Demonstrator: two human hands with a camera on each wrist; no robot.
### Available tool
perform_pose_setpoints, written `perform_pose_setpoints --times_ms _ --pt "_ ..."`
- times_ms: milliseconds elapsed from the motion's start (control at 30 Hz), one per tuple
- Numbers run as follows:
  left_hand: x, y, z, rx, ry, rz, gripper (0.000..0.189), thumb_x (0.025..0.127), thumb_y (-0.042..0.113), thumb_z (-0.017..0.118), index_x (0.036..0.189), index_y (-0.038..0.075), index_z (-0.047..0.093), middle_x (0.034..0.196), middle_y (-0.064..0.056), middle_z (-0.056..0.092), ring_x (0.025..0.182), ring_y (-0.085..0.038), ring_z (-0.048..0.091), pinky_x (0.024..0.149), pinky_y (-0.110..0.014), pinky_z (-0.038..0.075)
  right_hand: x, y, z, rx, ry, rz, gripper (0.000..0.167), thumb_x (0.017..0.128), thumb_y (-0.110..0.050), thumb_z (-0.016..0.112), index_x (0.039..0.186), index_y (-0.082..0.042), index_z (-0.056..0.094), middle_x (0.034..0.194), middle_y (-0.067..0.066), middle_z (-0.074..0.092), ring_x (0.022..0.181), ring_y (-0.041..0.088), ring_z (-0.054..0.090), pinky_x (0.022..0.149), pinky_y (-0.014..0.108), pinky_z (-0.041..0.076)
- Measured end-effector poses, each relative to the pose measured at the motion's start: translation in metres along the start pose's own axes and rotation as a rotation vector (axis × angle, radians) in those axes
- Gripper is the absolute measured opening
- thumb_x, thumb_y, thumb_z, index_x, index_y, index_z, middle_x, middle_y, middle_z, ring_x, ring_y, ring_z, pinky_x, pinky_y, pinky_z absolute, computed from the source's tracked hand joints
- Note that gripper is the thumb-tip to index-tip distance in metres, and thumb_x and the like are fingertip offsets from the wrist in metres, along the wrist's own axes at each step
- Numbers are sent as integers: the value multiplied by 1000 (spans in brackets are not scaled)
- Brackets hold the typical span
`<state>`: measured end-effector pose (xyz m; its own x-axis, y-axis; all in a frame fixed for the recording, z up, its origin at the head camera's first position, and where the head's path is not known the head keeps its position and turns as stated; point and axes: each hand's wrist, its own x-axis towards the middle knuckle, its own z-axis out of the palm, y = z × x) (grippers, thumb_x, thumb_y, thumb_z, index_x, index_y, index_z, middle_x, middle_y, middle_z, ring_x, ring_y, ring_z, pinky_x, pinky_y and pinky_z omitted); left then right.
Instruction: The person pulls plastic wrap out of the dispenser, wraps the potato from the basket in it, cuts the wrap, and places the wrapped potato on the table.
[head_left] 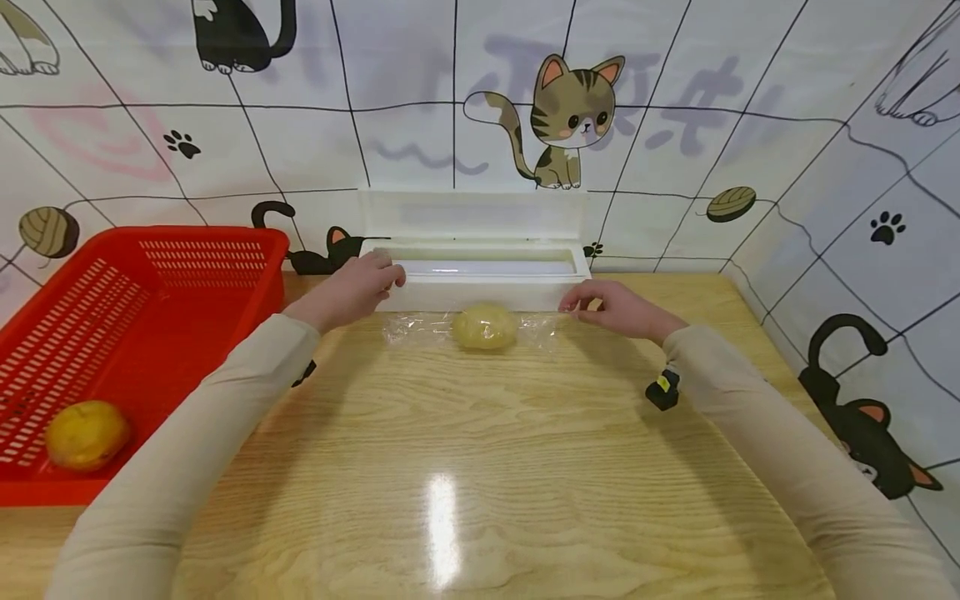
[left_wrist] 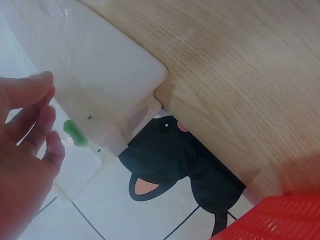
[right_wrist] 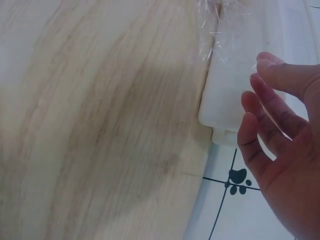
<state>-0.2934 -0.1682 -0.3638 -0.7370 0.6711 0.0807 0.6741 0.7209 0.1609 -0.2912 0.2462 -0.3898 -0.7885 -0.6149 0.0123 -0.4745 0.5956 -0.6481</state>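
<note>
Fruit (head_left: pixel 485 326) in film (head_left: pixel 422 328), between left grip (head_left: pixel 352 288) and right grip (head_left: pixel 622 308), nearside of box (head_left: pixel 480 295). Both grips narrow, fingers curled; can't tell if pinching film. Probably wrapping step; next move calls for even pull.

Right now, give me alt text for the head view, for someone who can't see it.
A person's left hand and right hand are at opposite ends of an open white box; in front lies a round, pale yellow item with clear film spreading to both sides. At left, a red basket holds a yellow fruit-like item.
</note>
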Motion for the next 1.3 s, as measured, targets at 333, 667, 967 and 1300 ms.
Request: perform_pose_setpoints --times_ms 333,667,967,1300 --pt "-8 5 -3 -86 -168 -46 25 88 -1 67 109 1 54 101 -13 54 89 -29 53 82 -40 49 -3 0 5 -100 25 -5 26 90 1 64 115 1 62 110 16 62 95 28 56 75 40 48" --pt "16 42 10 200 50 55 27 89 18 71 105 2 57 93 -10 55 85 -29 54 72 -43 45 16 -44 30 -591 142 -31 40 86 -28 72 117 -5 63 114 11 64 81 28 62 74 45 48" --pt "43 63 34 160 20 -45 8 93 6 62 100 4 63 88 -8 65 77 -25 63 70 -40 48 33 -54 55 -567 188 -47 10 91 -17 67 96 -8 64 94 5 67 85 22 63 80 43 46" --pt "43 56 35 -17 56 -42 9 92 3 57 86 6 52 71 -4 52 63 -21 48 59 -35 43 34 -52 56 -421 216 -25 4 92 -9 60 94 -6 62 88 5 66 81 19 62 72 34 51"
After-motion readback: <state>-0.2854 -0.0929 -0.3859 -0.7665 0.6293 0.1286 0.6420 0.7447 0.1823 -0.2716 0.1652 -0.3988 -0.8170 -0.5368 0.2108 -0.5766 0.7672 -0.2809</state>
